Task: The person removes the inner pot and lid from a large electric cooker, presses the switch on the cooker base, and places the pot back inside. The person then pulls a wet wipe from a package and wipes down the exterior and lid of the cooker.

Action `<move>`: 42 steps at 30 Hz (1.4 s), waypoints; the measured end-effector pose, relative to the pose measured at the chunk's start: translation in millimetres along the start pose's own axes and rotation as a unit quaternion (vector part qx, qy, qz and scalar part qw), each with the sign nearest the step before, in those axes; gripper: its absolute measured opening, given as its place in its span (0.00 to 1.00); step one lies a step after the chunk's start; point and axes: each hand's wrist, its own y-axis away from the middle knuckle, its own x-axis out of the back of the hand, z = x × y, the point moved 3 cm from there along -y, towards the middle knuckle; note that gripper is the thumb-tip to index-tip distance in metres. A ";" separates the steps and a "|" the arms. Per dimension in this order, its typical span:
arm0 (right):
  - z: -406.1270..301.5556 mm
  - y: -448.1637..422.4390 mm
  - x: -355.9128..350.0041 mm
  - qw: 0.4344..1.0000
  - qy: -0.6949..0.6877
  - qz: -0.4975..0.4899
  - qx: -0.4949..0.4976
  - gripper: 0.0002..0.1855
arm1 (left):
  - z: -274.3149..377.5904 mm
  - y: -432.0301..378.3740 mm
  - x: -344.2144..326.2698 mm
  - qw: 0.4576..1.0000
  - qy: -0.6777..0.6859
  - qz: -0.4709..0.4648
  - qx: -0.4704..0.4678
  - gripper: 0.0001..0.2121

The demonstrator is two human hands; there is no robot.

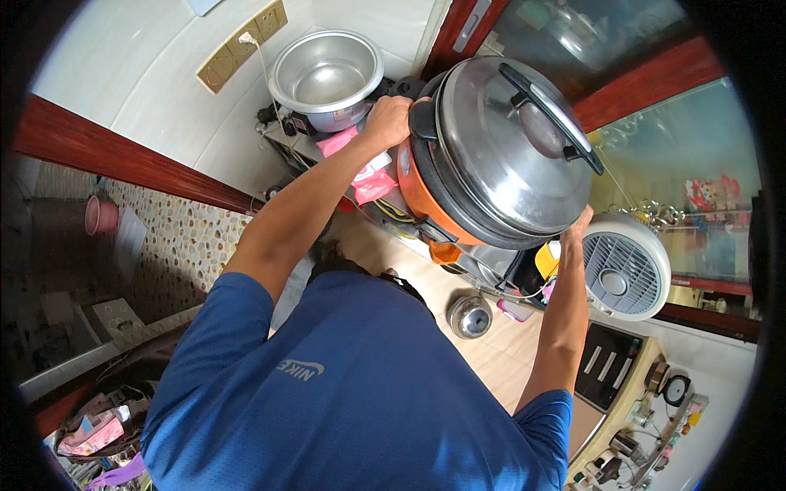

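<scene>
A large electric cooker with an orange body (414, 184) and a domed metal lid (485, 153) is between my two hands at the upper right. The lid has a long black and silver handle and sits on the cooker. My left hand (390, 119) grips the black side handle. On the far side, my right hand (577, 226) is at the rim, its fingers mostly hidden behind the cooker. An uncovered silver metal pot (325, 70) in a cooker base stands to the left, with pink soft packets (373, 184) between it and the orange cooker.
A grey round fan (614, 282) stands right of the cooker. Below are a shelf with an orange container (444, 251) and a metal pot (470, 317) on the floor. A plug (247, 38) with a cord sits in the wall socket strip. Glass doors with red frames stand behind.
</scene>
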 end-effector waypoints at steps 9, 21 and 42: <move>33.5 -28.9 26.5 0.977 0.179 0.018 0.113 0.19 | 8.9 2.3 4.2 0.991 -0.083 -0.044 -0.091 0.15; -3.3 -0.6 11.6 0.951 0.259 -0.003 0.170 0.14 | -18.5 -3.0 -8.2 0.983 -0.137 -0.080 -0.088 0.13; 10.1 17.3 19.5 0.947 0.304 0.044 0.093 0.17 | -47.1 -17.9 -31.9 0.998 0.032 -0.003 0.056 0.13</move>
